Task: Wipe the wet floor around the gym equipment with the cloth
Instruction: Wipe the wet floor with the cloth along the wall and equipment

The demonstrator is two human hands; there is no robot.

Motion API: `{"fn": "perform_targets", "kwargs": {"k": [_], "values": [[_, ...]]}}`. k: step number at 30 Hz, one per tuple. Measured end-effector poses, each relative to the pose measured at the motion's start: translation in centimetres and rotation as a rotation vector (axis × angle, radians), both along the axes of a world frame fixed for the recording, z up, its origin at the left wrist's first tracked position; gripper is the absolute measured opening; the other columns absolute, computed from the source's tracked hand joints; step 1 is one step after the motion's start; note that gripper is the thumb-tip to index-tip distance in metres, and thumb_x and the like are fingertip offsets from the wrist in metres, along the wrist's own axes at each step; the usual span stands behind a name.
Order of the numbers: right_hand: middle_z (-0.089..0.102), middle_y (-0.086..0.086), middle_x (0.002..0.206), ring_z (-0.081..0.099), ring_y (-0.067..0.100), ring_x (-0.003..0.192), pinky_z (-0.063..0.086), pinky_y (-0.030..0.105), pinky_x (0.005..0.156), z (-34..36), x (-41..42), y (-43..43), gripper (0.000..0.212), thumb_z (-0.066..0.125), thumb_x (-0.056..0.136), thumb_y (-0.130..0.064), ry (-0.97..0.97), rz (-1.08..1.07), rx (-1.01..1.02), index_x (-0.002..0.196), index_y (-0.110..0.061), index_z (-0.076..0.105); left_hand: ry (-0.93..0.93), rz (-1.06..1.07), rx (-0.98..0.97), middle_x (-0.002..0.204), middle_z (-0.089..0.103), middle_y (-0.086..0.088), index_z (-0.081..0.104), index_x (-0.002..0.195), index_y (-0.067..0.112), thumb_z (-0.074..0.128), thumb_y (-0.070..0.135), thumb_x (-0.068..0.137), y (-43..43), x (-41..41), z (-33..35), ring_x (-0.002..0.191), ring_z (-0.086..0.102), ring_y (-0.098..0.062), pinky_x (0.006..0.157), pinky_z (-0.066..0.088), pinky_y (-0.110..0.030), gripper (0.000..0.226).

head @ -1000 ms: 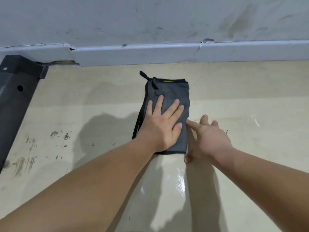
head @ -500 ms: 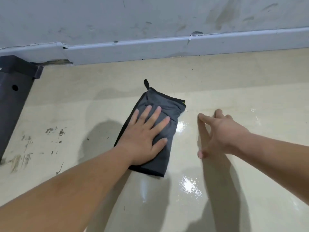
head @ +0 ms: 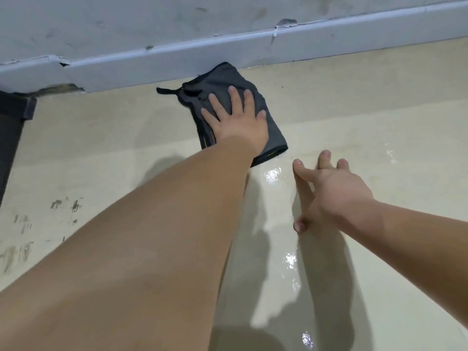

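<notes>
A folded dark grey cloth (head: 274, 136) with a black loop lies on the beige floor, its far edge touching the white baseboard (head: 164, 63). My left hand (head: 236, 120) presses flat on top of it, fingers spread, holding it against the floor. My right hand (head: 333, 188) is to the right and nearer, with spread fingertips and thumb braced on the bare floor, holding nothing. Wet glossy patches (head: 272, 174) shine between the cloth and my right hand and run toward me.
A black metal frame of the gym equipment (head: 11, 138) stands at the left edge against the wall. Dark scuff marks (head: 65, 206) dot the floor beside it. The grey wall (head: 152, 24) closes off the far side.
My left hand has pushed the cloth away from me and to the right, up to the baseboard, and the cloth has turned. My right hand stays braced on the floor.
</notes>
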State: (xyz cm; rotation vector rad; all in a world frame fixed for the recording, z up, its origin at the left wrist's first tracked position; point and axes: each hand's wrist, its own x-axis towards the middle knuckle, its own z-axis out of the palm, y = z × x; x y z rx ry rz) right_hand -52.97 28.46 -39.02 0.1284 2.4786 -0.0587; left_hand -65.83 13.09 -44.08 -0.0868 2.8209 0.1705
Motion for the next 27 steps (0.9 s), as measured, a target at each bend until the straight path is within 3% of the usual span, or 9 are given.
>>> {"fn": "perform_targets", "kwargs": {"k": [5,8,12,15,18,21,23,25,27], "values": [[-0.007,-0.004,0.17,-0.003,0.032,0.157,0.046,0.052,0.109,0.7,0.5,0.4,0.14,0.095,0.049,-0.055,0.014,-0.005,-0.025,0.154,-0.058,0.002,0.155,-0.414,0.057,0.177,0.0,0.005,0.008,0.168,0.035,0.014,0.056,0.107,-0.5,8.8,-1.6,0.161,-0.007,-0.039,0.126,-0.002,-0.064,0.065],[0.007,-0.007,0.168,0.01,0.028,0.155,0.048,0.051,0.106,1.2,0.7,0.7,0.136,0.096,0.045,-0.054,0.049,-0.021,-0.102,0.152,-0.059,0.012,0.198,-0.473,0.072,0.177,0.01,-0.001,0.019,0.167,0.032,0.02,0.055,0.107,-1.5,14.6,-1.8,0.161,0.002,-0.041,0.125,0.004,-0.067,0.065],[0.037,-0.002,0.135,0.032,0.024,0.135,0.049,0.049,0.103,1.5,2.2,0.7,0.118,0.097,0.048,-0.05,0.099,-0.022,-0.223,0.149,-0.038,0.037,0.207,-0.442,0.07,0.176,0.008,-0.011,0.028,0.165,0.029,0.032,0.053,0.105,-1.8,22.8,-1.2,0.16,0.005,-0.043,0.122,0.004,-0.072,0.065],[0.038,-0.008,0.144,0.03,0.017,0.141,0.046,0.051,0.104,2.1,6.2,0.6,0.095,0.084,0.064,-0.045,0.22,-0.01,-0.19,0.145,-0.041,0.036,0.201,-0.464,0.086,0.174,0.018,-0.013,0.034,0.163,0.02,0.04,0.051,0.104,-1.4,29.7,-0.8,0.159,0.012,-0.044,0.121,0.012,-0.073,0.067],[0.035,-0.007,0.151,0.033,0.019,0.142,0.044,0.046,0.106,3.0,10.4,1.4,0.09,0.077,0.074,-0.048,0.215,0.067,-0.149,0.15,-0.043,0.028,0.15,-0.622,0.072,0.174,0.021,-0.012,0.036,0.162,0.013,0.045,0.05,0.102,-1.9,34.3,-0.9,0.159,0.014,-0.041,0.123,0.016,-0.069,0.071],[0.038,-0.008,0.149,0.042,0.018,0.137,0.048,0.038,0.101,3.6,12.9,3.8,0.084,0.072,0.082,-0.052,0.184,0.049,-0.183,0.153,-0.041,0.029,0.092,-0.702,0.073,0.176,0.012,-0.012,0.029,0.165,0.015,0.042,0.055,0.098,-2.5,32.3,-0.8,0.162,0.004,-0.032,0.127,0.009,-0.063,0.079],[0.04,-0.01,0.147,0.049,0.017,0.13,0.051,0.039,0.098,3.8,13.6,5.5,0.083,0.074,0.082,-0.052,0.144,-0.035,-0.227,0.153,-0.038,0.033,0.057,-0.676,0.005,0.177,-0.003,-0.01,0.013,0.168,0.021,0.027,0.06,0.097,-2.2,29.0,-0.6,0.162,-0.01,-0.029,0.128,-0.001,-0.06,0.083],[0.041,-0.011,0.147,0.054,0.016,0.125,0.052,0.04,0.097,3.7,14.3,7.0,0.083,0.076,0.081,-0.051,0.117,-0.1,-0.277,0.153,-0.037,0.036,0.044,-0.563,-0.083,0.175,-0.018,-0.008,-0.004,0.168,0.025,0.013,0.061,0.097,-1.7,25.7,-0.6,0.16,-0.02,-0.027,0.127,-0.008,-0.059,0.082],[0.04,-0.013,0.149,0.054,0.014,0.125,0.052,0.04,0.098,3.6,14.8,8.4,0.083,0.077,0.081,-0.051,0.111,-0.128,-0.301,0.152,-0.037,0.037,0.063,-0.384,-0.091,0.174,-0.021,-0.006,-0.011,0.167,0.028,0.01,0.06,0.099,-0.7,22.5,-0.7,0.16,-0.021,-0.026,0.127,-0.009,-0.059,0.078]]}}
